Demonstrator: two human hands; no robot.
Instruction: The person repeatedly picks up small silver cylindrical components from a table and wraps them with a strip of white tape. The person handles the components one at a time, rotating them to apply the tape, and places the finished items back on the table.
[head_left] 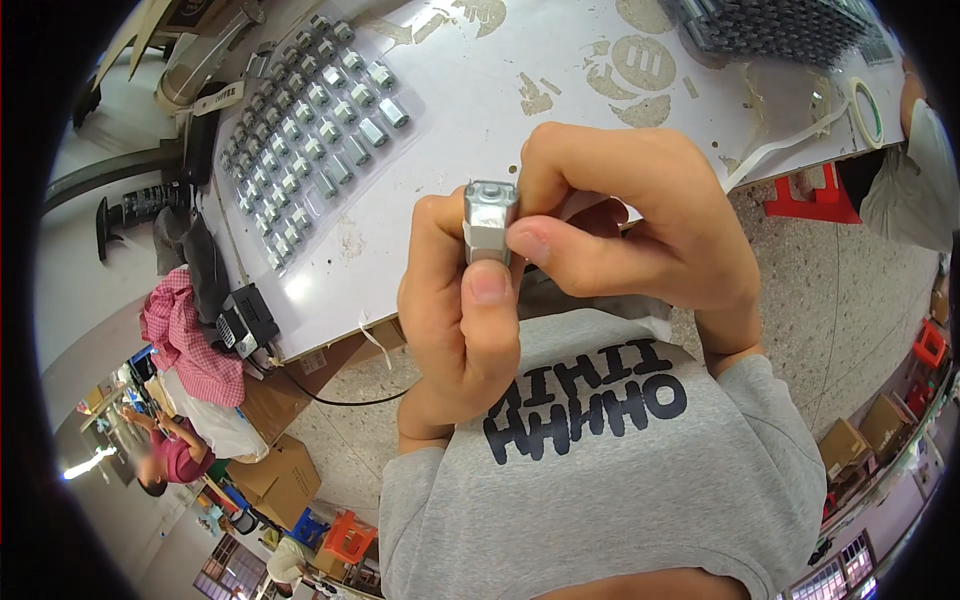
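A small silver faceted block point(489, 225), metal or metal-coloured, stands upright between my hands over the table's near edge. My left hand point(450, 320) is closed round it, its thumb pressed on the near face low down. My right hand point(650, 220) is curled at the block's right side, with the thumb tip against it. The right fingertips are partly hidden behind the block and the thumb. Beyond my left hand, a clear plastic tray point(353, 212) bears rows of similar silver blocks.
The white table point(450, 110) has worn patches. A dark stack of filled trays point(775, 35) sits at the far right, near a tape roll point(865, 113). A black power adapter point(247, 318) hangs at the left edge. A red stool point(812, 197) stands right; another person point(185, 450) is far left.
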